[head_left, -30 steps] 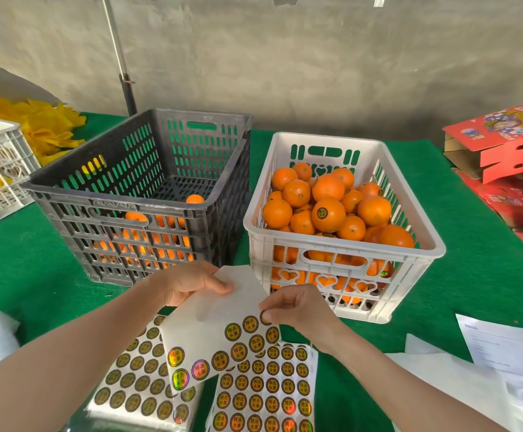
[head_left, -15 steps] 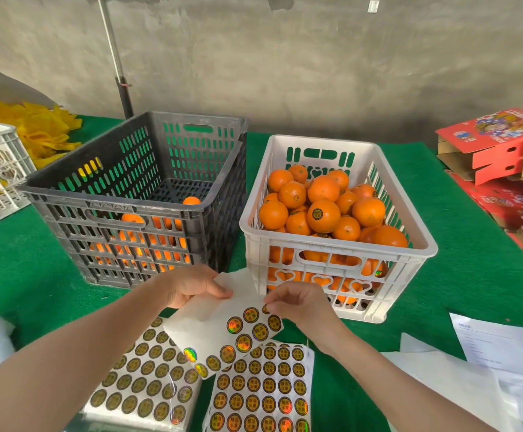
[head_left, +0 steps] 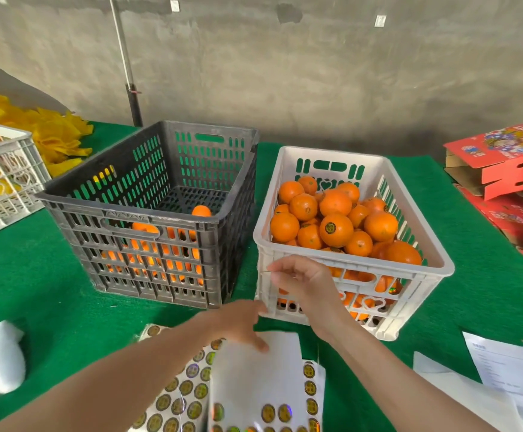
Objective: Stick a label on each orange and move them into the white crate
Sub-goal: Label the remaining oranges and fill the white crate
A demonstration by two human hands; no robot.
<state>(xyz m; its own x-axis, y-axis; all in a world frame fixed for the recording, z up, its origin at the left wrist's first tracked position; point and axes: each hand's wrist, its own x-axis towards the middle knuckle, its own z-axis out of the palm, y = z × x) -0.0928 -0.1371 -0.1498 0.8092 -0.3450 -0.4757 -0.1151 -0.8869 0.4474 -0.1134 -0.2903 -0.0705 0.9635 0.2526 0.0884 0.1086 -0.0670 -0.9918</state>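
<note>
At the far left, a white lattice crate point(head_left: 4, 169) of rigid plastic is being carried by the bench point(head_left: 35, 291), which is being covered by a green, felt-like cloth. Crumpled yellow material point(head_left: 54, 132) is being piled behind that crate, and a white foam piece point(head_left: 3, 360) is lying near the front edge.

A black crate point(head_left: 129, 210), rectangular and slotted on every wall, is being occupied by a low layer of loose oranges point(head_left: 143, 227), seen mostly through the slots.

Glossy label sheets point(head_left: 173, 397), printed with rows of round gold-and-dark stickers, are being overlapped at the front of the bench. The uppermost one, the top sheet point(head_left: 254, 372), is showing mostly bare white backing. The left hand point(head_left: 238, 322), blurred, is being rested on it with the fingers point(head_left: 258, 344) extended and fairly straight, nothing being gripped.

The right hand point(head_left: 304, 282) is being held in front of the near wall of the white crate point(head_left: 410, 269). Its fingers are being curled narrow, and a thin label point(head_left: 266, 271), seen edge-on, is being pinched between thumb and forefinger.

The white crate, smooth-rimmed with heart-shaped cut-outs, is standing just beside the black one. It is being filled by heaped oranges point(head_left: 335, 229), round and dimpled, several bearing labels.

At the right, white papers point(head_left: 509, 369) and red printed cartons point(head_left: 503, 163) are being kept on the bench.
</note>
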